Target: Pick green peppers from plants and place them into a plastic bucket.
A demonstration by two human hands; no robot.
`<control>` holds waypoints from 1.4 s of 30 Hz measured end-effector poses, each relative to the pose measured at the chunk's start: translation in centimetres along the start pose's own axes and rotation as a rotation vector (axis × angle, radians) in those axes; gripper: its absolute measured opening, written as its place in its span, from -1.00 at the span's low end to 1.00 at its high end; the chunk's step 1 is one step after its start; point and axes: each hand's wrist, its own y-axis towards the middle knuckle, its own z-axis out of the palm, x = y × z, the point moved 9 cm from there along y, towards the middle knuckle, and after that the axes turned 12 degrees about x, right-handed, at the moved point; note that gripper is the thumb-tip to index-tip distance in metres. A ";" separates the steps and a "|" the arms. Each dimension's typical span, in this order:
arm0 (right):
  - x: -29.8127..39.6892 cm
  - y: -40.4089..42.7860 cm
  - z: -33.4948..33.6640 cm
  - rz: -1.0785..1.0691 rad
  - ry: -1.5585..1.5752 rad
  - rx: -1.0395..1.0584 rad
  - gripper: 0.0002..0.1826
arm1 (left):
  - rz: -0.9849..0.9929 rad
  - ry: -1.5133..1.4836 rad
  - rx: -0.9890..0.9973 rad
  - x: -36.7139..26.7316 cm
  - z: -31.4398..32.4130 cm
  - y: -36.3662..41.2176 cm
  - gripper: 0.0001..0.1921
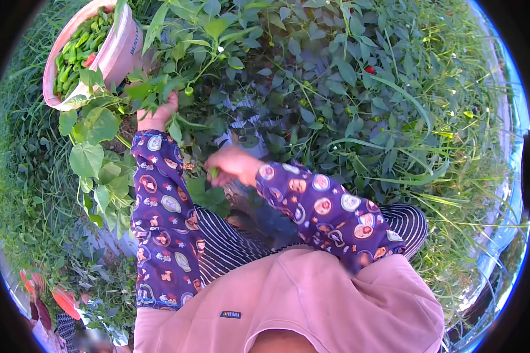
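My left hand (159, 112) is up among the leaves of a pepper plant (152, 90), its fingers partly hidden by foliage, just right of a pink bucket (126, 44). Green peppers (81, 46) and a red one (89, 60) fill the tilted bucket. A small round green pepper (188, 91) hangs on a stem beside that hand. Lower and to the right, my right hand (229, 165), slightly blurred, has its fingers curled around a small green pepper (214, 172).
Dense pepper plants (300, 101) with a red pepper (369, 70) spread ahead and right. Broad-leaved plants (95, 128) stand below the bucket. Long grass (441, 185) and pale blue sheeting (497, 247) lie along the right. Other people (39, 309) are at the lower left.
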 end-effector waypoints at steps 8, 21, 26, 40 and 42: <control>10.3 1.5 -8.7 -0.552 0.190 -0.240 -0.78 | -0.056 -0.146 -0.019 0.3 -0.9 -0.1 -0.93; 16.3 7.9 -6.8 -0.660 -0.888 -0.790 -0.67 | -0.007 -0.157 0.000 1.0 -0.1 -0.4 -0.93; 15.2 3.5 -5.4 -0.521 -1.038 -0.905 -0.71 | -0.041 -0.170 0.042 0.6 -1.3 0.3 -0.89; 1.3 -1.9 1.9 -0.266 -0.400 0.007 -0.79 | -0.077 -0.129 0.140 -0.5 -2.8 2.2 -0.77; -1.6 -2.9 -0.1 -0.162 -0.204 -0.039 -0.80 | 0.001 -0.093 -0.039 -1.2 -4.3 2.1 -0.78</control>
